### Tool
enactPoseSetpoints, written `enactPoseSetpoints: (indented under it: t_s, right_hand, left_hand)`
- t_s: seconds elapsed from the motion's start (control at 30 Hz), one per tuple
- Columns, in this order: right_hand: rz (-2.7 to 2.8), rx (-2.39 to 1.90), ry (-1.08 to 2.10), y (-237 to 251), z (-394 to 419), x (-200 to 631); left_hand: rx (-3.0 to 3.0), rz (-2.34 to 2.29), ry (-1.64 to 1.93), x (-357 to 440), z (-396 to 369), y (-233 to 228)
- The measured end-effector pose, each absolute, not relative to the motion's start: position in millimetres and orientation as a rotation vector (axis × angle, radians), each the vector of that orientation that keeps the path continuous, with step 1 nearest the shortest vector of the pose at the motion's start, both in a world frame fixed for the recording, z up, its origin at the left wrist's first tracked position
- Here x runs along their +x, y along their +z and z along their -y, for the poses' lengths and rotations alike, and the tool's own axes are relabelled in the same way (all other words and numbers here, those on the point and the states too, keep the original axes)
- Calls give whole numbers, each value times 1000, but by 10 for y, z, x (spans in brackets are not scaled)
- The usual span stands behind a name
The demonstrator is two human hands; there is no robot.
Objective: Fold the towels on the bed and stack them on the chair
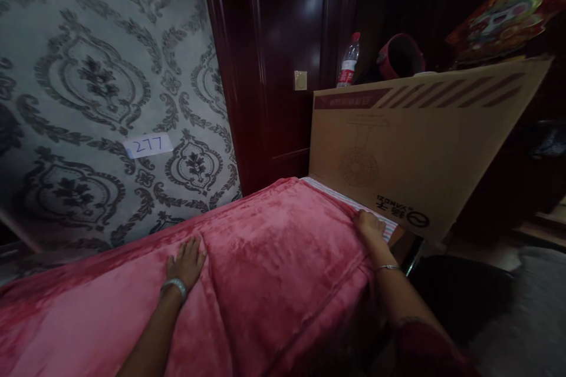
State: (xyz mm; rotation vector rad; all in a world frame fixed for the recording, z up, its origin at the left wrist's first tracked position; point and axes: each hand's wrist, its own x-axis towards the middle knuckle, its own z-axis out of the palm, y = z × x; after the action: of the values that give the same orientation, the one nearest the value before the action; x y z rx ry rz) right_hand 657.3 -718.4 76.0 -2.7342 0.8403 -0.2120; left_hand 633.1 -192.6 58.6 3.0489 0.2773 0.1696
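Note:
A plush pink blanket [265, 265] covers a bed across the lower half of the view. My left hand [186, 262] lies flat on it with fingers spread, a bracelet on the wrist. My right hand [369, 228] presses on the blanket's far right edge, where a striped sheet [349, 197] shows beneath. Whether its fingers grip the edge I cannot tell. A thin bangle sits on that wrist.
A large cardboard box [411, 141] stands upside down at the bed's right end. Behind it are a water bottle [349, 62] and a red pot [400, 56]. Patterned wallpaper with a "217" label [148, 145] is left, a dark wooden door [274, 65] beside it.

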Motion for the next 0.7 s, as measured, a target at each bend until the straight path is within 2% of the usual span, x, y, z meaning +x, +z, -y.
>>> enactPoseSetpoints:
  t_s: [0.23, 0.4, 0.47, 0.57, 0.7]
  right_hand:
    - [-737, -2764, -229, 1171, 6915, 6463]
    - [-292, -2846, -348, 1438, 6119, 6167]
    - [21, -2883, -415, 1384, 5701, 5893]
    - [392, -2913, -290, 1184, 5204, 5450]
    - [518, -2912, -99, 971, 4957, 5106]
  left_hand:
    - [3024, -253, 221, 6274, 1978, 602]
    - [2951, -245, 262, 6182, 2030, 674]
    - [2865, -175, 339, 6137, 2051, 725]
    - [2548, -10, 378, 6089, 2099, 811]
    - [2245, -15, 275, 6147, 2250, 858]
